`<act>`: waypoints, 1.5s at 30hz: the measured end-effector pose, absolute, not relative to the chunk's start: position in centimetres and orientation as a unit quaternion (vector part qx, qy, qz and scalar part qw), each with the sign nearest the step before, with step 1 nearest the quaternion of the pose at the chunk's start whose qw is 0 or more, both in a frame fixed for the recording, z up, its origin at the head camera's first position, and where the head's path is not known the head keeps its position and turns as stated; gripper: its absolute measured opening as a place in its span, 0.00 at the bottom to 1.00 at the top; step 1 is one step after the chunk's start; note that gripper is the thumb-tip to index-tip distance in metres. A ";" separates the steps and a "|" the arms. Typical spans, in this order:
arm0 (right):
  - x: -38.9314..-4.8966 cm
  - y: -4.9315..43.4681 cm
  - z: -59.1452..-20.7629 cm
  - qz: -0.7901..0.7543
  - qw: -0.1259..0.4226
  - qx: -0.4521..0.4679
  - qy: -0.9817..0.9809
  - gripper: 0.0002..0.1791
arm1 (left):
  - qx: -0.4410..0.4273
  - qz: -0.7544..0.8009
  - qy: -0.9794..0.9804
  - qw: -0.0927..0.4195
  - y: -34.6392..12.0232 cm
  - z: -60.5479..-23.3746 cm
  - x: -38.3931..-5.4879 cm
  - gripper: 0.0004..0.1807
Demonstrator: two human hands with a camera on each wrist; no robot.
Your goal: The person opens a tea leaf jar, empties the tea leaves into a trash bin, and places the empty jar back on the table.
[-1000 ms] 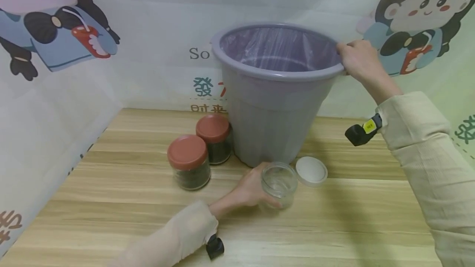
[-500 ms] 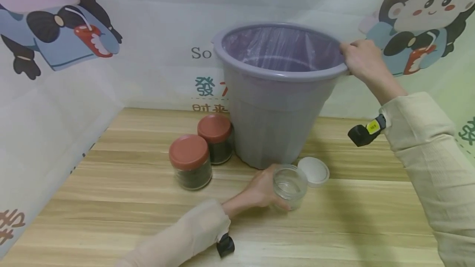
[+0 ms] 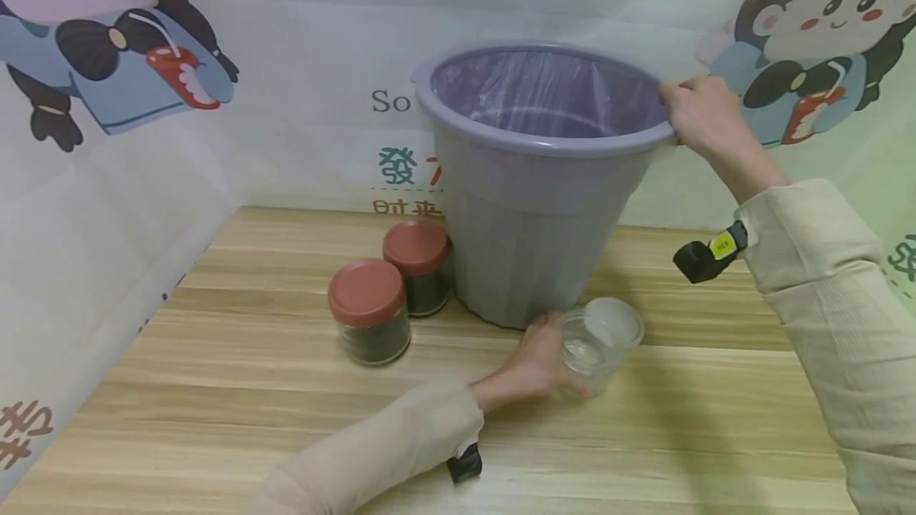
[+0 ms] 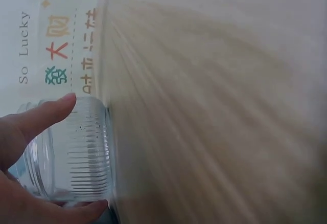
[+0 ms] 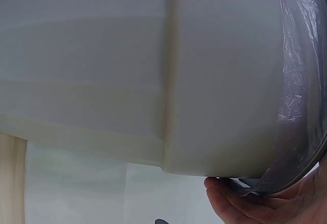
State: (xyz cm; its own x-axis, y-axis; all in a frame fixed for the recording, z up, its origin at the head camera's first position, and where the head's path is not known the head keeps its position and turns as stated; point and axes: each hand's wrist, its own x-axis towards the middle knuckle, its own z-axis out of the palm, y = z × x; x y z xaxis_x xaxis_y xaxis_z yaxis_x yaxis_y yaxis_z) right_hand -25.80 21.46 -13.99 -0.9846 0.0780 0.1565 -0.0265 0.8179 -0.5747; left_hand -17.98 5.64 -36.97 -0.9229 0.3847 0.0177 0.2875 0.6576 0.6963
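Observation:
My left hand [image 3: 537,364] holds an open clear glass jar [image 3: 583,352] by its side, low over the table. In the left wrist view, thumb and fingers reach around the ribbed jar [image 4: 87,152]. A round white lid [image 3: 614,323] lies just behind the jar, which partly overlaps it. My right hand [image 3: 704,118] grips the right rim of a grey-purple trash bin [image 3: 529,237]. In the right wrist view, the fingers [image 5: 240,208] curl under the rim, where a clear plastic liner [image 5: 294,91] folds over the outside.
Two glass jars with red lids and dark contents, a front jar [image 3: 368,312] and a rear jar [image 3: 418,265], stand left of the bin. The wood-grain table [image 3: 215,356] meets a printed wall sheet [image 3: 308,86] at the back.
My left hand has moved right with the glass jar, toward the white lid, which the jar overlaps more now. My right hand stays on the bin's rim.

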 end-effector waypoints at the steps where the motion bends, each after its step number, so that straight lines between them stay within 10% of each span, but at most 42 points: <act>1: -25.8 21.5 -14.0 0.301 0.086 -0.013 -0.950 0.31 | 0.180 0.367 0.911 0.061 5.9 -37.0 -18.0 0.48; 45: -26.2 21.8 -14.0 0.369 0.064 -0.026 -0.927 0.32 | 0.159 0.342 0.924 0.069 7.4 -36.1 -18.1 0.31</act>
State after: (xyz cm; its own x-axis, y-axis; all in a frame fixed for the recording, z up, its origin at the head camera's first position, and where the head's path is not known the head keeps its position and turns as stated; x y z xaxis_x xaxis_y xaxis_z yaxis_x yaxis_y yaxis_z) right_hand -26.25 21.75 -14.00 -0.9906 0.0944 0.0994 0.0003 0.7265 -0.6872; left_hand -18.10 7.36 -36.11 -0.9399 0.3408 -0.0197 0.2459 0.7159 0.6535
